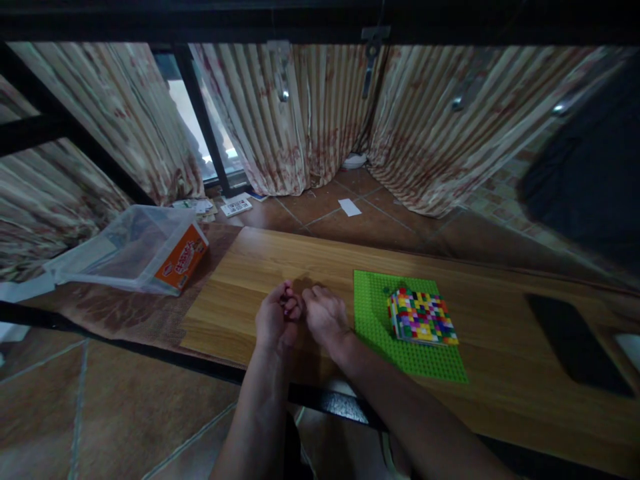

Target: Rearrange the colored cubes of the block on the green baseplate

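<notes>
We had both forearms reaching forward from the near edge over the wooden board (260, 260), our hands nearly meeting left of the green baseplate (367, 303). Our left hand (273, 320) was turned palm up and inward, its fingers curled over toward the palm; small dark spots showed among them, too small for us to name. Our right hand (326, 315) lay with its back upward, the forearm slanting in from the lower right and the knuckles bent, fingers close together and pointing at the left hand. Its fingertips were hidden, so we could not tell whether either hand was clamped on anything.

The multicoloured brick block (424, 317) sat on the baseplate to the right of our right hand, well apart from its fingers. It lay flat, its long axis running left to right, the right end tipped slightly toward us. The baseplate's side edges ran away from us, leaning left at the far end, and our right forearm passed close by its near left part.
</notes>
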A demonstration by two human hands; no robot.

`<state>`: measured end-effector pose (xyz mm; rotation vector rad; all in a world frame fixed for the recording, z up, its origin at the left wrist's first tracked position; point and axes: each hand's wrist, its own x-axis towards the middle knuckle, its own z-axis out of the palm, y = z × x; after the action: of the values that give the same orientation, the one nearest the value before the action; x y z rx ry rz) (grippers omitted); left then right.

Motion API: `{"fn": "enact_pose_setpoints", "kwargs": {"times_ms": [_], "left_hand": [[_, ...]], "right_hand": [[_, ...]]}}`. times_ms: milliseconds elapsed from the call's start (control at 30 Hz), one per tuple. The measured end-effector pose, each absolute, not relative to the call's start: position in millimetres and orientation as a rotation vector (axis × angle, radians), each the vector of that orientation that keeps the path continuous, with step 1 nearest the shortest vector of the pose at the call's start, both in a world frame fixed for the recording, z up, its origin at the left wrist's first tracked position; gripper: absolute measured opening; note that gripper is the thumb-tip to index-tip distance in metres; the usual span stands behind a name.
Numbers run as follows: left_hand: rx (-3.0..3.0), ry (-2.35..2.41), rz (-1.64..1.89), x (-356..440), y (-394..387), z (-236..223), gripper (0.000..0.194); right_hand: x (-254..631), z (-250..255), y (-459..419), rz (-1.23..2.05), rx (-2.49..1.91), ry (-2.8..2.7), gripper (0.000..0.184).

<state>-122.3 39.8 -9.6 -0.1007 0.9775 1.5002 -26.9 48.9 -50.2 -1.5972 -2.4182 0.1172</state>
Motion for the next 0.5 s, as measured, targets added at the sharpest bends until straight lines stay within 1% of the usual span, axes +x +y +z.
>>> {"fn": "enact_pose_setpoints", "kwargs": {"times_ms": [100,267,500], "left_hand": [[-0.11,0.984,1.504,-120.9,40.0,-9.0,0.015],[-0.115,0.998,1.506,-119.7,40.8,-11.2,0.009],[-0.113,1.012,1.502,-113.6,40.5,-15.2,0.006]], "right_hand": [[-26.1,-51.4,50.0,0.14,-1.592,-2.401,0.027],[-23.5,-54.4,55.3,0.224,-1.565,-2.317,0.031],[-12.4,-60.0,70.0,0.439,-1.503,-1.935,0.039]]}}
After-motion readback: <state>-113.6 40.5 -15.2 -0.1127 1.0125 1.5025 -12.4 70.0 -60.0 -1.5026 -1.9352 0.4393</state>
